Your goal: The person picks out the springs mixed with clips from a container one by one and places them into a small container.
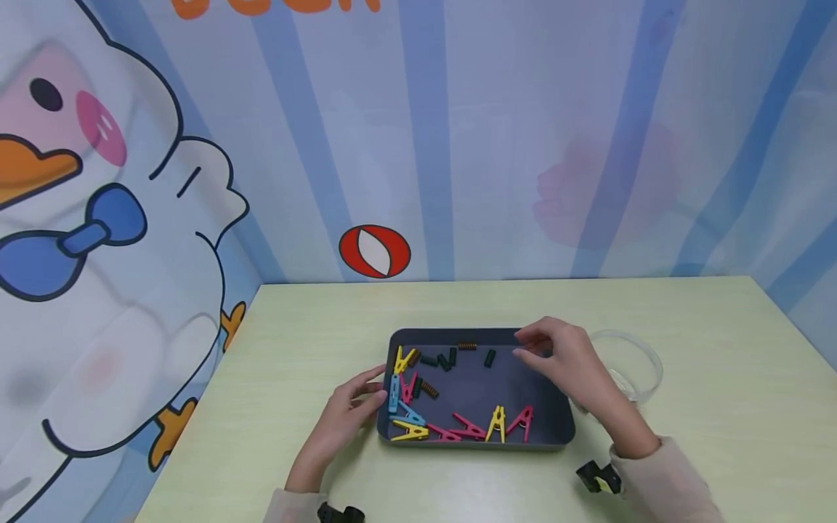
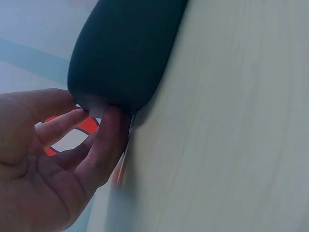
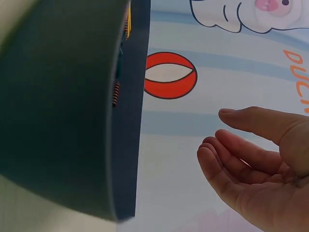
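A dark grey tray (image 1: 458, 396) sits on the table and holds clothespins in pink, yellow and blue, such as a yellow clothespin (image 1: 497, 421), along its left and front sides. Several small coil springs, among them a brown spring (image 1: 467, 346) and a dark green spring (image 1: 490, 358), lie towards its back and left. My left hand (image 1: 346, 414) touches the tray's left end with its fingertips, seen closer in the left wrist view. Over the tray's back right corner hovers my right hand (image 1: 562, 363), thumb and fingers apart, with nothing visible between them.
A clear round plastic container (image 1: 644, 349) stands right of the tray, partly hidden behind the right forearm. The pale wooden table (image 1: 314, 319) meets a printed backdrop (image 1: 490, 181) at its back and left edges.
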Demonstrator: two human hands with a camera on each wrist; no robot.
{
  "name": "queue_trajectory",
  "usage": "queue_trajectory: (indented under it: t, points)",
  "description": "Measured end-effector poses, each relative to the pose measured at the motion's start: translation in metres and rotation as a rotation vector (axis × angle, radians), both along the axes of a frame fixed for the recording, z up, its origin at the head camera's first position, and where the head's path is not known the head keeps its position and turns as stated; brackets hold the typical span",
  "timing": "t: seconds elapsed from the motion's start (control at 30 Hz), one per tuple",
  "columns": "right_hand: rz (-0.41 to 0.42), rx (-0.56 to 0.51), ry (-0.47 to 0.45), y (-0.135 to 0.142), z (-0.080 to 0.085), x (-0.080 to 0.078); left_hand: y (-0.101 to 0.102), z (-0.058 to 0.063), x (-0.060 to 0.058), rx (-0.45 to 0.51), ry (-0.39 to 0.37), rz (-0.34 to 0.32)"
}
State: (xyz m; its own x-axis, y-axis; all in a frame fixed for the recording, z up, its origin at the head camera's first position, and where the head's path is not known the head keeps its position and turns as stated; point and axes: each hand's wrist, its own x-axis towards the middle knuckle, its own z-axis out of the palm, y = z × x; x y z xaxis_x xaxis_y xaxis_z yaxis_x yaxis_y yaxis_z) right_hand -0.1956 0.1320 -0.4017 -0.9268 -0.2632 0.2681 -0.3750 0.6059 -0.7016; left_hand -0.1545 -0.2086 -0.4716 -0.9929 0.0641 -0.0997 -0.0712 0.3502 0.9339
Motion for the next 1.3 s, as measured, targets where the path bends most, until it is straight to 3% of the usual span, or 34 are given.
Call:
queue_trajectory:
  t: [0.67, 1.3]
  points:
    - [0.09, -0.063, -0.071, -0.014, -0.024, -0.013, 0.001, 0.001, 0.001, 0.007, 0.006, 0.011]
    - [0.09, -0.091, -0.128, -0.019, -0.042, -0.028, 0.001, 0.003, 0.001, 0.018, 0.023, 0.006]
